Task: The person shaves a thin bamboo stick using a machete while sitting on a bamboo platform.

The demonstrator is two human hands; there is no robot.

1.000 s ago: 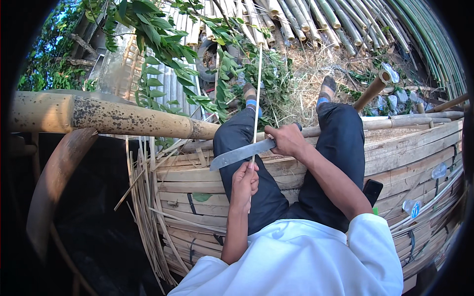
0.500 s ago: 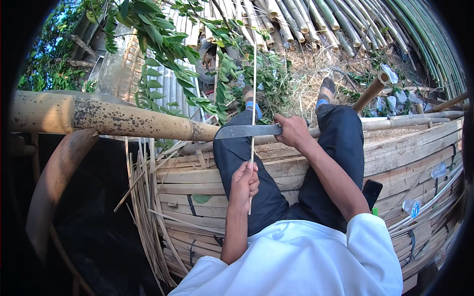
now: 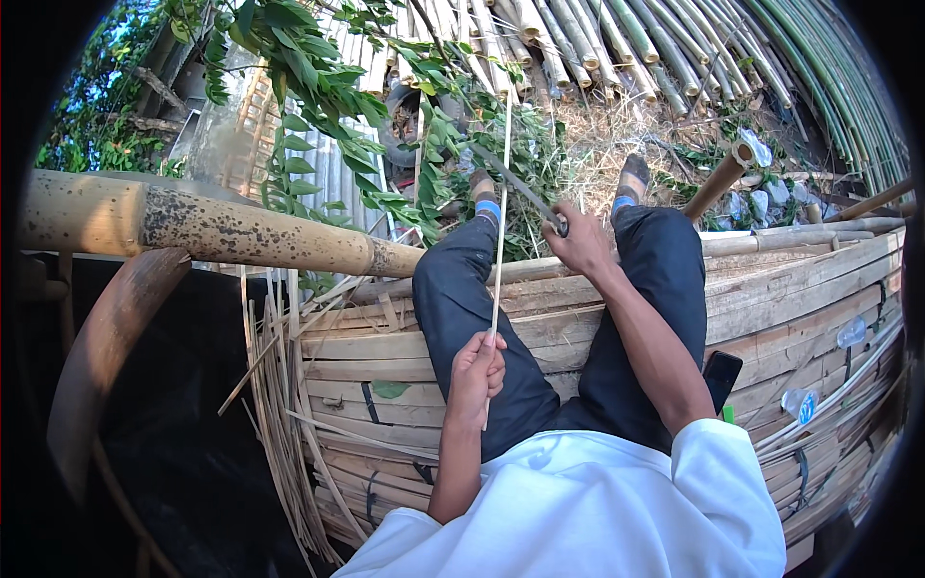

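Observation:
My left hand (image 3: 475,374) is closed around the lower part of a thin pale bamboo strip (image 3: 498,279), held over my left thigh. From the fist the strip runs up and away past my left knee. My right hand (image 3: 582,243), between my knees, grips the handle of a machete (image 3: 528,197). Its blade shows nearly edge-on, slanting up and to the left across the strip. Whether blade and strip touch I cannot tell.
I sit on stacked bamboo slats (image 3: 366,344). A thick spotted bamboo pole (image 3: 260,226) lies at left, above a bundle of thin strips (image 3: 289,424). A phone (image 3: 722,376) and plastic cups (image 3: 800,405) are at right. Leafy branches (image 3: 318,96), a tyre (image 3: 397,130) and bamboo poles (image 3: 665,58) lie ahead.
The machete blade has turned from level and broadside to slanted and nearly edge-on, its tip now farther away. My right hand has rolled and risen slightly. My left hand has dropped a little, still holding the strip.

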